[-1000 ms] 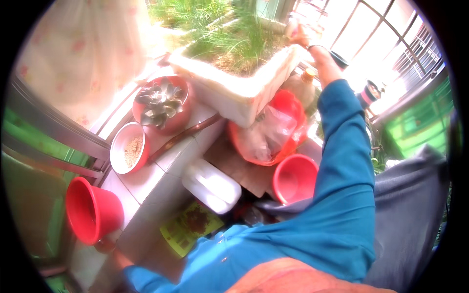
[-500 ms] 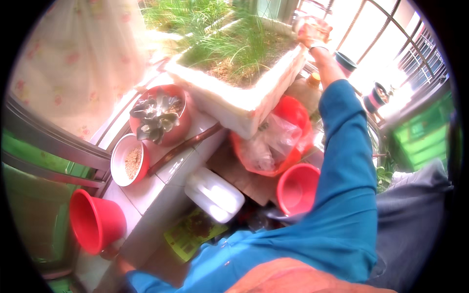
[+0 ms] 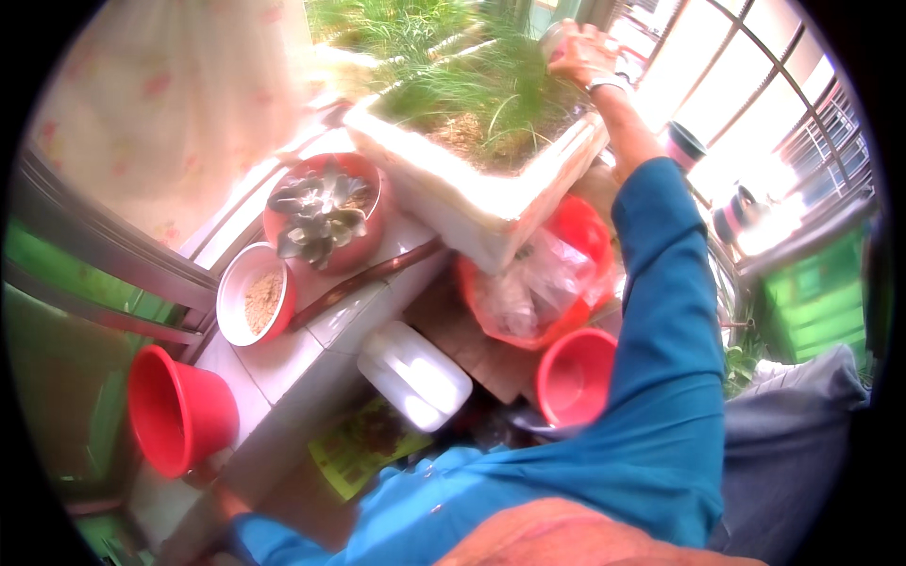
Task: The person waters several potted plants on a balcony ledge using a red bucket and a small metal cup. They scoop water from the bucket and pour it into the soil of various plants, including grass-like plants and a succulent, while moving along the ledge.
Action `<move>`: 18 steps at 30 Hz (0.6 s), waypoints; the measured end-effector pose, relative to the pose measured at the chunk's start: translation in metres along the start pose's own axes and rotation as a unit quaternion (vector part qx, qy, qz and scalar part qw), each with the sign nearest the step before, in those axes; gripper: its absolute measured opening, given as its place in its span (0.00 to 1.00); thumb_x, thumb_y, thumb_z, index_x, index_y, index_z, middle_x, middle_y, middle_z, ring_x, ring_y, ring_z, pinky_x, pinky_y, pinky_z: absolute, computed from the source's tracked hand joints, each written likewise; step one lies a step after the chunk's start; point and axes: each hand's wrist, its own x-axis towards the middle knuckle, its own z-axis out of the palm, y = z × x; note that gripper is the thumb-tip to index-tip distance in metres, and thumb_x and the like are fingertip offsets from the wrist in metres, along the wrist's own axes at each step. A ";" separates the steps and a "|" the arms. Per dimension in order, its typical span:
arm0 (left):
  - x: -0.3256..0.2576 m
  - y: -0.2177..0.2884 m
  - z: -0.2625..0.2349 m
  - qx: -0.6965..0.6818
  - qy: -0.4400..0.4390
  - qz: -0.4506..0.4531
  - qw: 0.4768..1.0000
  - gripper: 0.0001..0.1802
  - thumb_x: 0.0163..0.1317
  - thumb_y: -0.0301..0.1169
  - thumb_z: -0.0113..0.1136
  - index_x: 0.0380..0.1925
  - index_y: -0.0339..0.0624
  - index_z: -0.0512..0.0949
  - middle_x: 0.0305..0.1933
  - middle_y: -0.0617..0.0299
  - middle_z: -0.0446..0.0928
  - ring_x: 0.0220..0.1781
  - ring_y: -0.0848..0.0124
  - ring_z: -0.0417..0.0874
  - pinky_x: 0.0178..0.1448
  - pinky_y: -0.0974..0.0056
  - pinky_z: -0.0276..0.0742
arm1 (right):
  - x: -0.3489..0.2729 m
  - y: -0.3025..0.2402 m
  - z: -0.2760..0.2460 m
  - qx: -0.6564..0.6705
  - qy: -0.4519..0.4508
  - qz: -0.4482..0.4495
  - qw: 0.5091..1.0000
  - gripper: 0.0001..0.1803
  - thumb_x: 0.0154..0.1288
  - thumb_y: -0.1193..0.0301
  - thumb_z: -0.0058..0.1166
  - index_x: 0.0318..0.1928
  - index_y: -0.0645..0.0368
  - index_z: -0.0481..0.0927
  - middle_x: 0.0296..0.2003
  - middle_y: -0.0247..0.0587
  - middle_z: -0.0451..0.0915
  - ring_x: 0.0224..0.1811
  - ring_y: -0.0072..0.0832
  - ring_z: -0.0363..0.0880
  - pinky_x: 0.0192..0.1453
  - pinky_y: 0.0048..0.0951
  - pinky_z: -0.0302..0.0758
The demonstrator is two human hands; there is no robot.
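At the top, my right hand [image 3: 587, 58] is closed round a small pale, rounded container [image 3: 557, 40], beside the long grass [image 3: 505, 90] in a white foam planter box [image 3: 444, 203]. Glare and blur hide the container's detail. A metal band circles that wrist. At lower left, my left hand [image 3: 206, 476] grips the lower side of a red plastic bucket [image 3: 209, 406], which is tipped with its mouth facing left. Most of the left fingers are hidden or in shadow.
A potted succulent [image 3: 321, 212] and a bowl of tan grains [image 3: 264, 300] stand on the tiled ledge [image 3: 326, 325]. Below the planter are a red bag with clear plastic [image 3: 528, 288], a red tub [image 3: 574, 377] and a white plastic container [image 3: 415, 375]. Window bars [image 3: 755, 42] line the right.
My right hand has moved left with the small container, closer over the grass. The left hand and red bucket have shifted only slightly. The whole view has tilted a little.
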 end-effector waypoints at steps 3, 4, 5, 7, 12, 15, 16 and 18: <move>0.006 0.007 0.013 -0.010 -0.007 0.011 1.000 0.28 0.68 0.48 0.55 0.50 0.30 0.78 0.50 0.44 0.82 0.51 0.52 0.82 0.53 0.51 0.76 | 0.017 0.006 0.025 -0.067 -0.004 -0.026 0.997 0.34 0.63 0.65 0.53 0.70 0.50 0.63 0.57 0.52 0.72 0.66 0.45 0.68 0.72 0.57 0.57; 0.009 0.019 0.027 -0.026 -0.014 0.018 0.999 0.28 0.68 0.48 0.55 0.50 0.30 0.78 0.49 0.44 0.82 0.51 0.52 0.82 0.53 0.51 0.76 | 0.036 0.035 0.056 -0.023 0.115 -0.017 0.993 0.27 0.69 0.74 0.43 0.68 0.51 0.64 0.56 0.48 0.73 0.63 0.41 0.70 0.71 0.55 0.56; 0.004 0.010 0.017 -0.017 -0.008 0.008 1.000 0.28 0.68 0.48 0.56 0.50 0.30 0.78 0.49 0.44 0.82 0.51 0.52 0.82 0.53 0.51 0.76 | 0.036 0.012 0.052 -0.054 0.099 -0.032 0.993 0.26 0.70 0.75 0.42 0.68 0.50 0.65 0.56 0.47 0.74 0.62 0.40 0.71 0.70 0.55 0.56; -0.001 0.000 0.003 -0.006 0.001 -0.002 1.000 0.28 0.67 0.48 0.56 0.49 0.30 0.78 0.49 0.44 0.82 0.51 0.53 0.82 0.53 0.51 0.76 | 0.034 -0.017 0.044 -0.126 0.068 -0.052 0.988 0.25 0.71 0.77 0.39 0.67 0.49 0.66 0.55 0.44 0.74 0.61 0.38 0.72 0.70 0.55 0.54; -0.002 -0.003 0.000 -0.004 0.010 -0.007 1.000 0.27 0.67 0.48 0.57 0.49 0.30 0.79 0.49 0.45 0.82 0.51 0.53 0.83 0.53 0.51 0.76 | 0.052 -0.020 0.063 -0.176 0.095 -0.042 0.979 0.28 0.69 0.76 0.43 0.68 0.44 0.65 0.54 0.44 0.75 0.60 0.39 0.72 0.66 0.57 0.56; 0.001 -0.004 0.004 -0.006 0.006 -0.001 1.000 0.27 0.66 0.47 0.58 0.49 0.30 0.79 0.49 0.45 0.82 0.51 0.53 0.83 0.53 0.51 0.76 | 0.048 -0.017 0.068 -0.132 0.101 -0.041 0.985 0.30 0.66 0.71 0.51 0.68 0.43 0.65 0.54 0.45 0.75 0.59 0.39 0.73 0.66 0.55 0.56; 0.004 -0.005 0.005 -0.005 0.007 0.003 1.000 0.27 0.66 0.47 0.58 0.49 0.30 0.79 0.49 0.45 0.82 0.51 0.53 0.83 0.53 0.51 0.76 | 0.047 -0.015 0.068 -0.106 0.098 -0.043 0.989 0.31 0.65 0.69 0.54 0.68 0.43 0.65 0.54 0.45 0.75 0.58 0.39 0.73 0.66 0.53 0.56; -0.001 -0.010 -0.003 0.000 0.009 -0.001 1.000 0.27 0.66 0.47 0.58 0.49 0.30 0.79 0.49 0.45 0.82 0.51 0.53 0.83 0.53 0.51 0.76 | 0.033 -0.031 0.049 -0.078 0.067 -0.061 0.993 0.32 0.65 0.60 0.55 0.69 0.40 0.65 0.55 0.46 0.75 0.60 0.38 0.72 0.67 0.52 0.56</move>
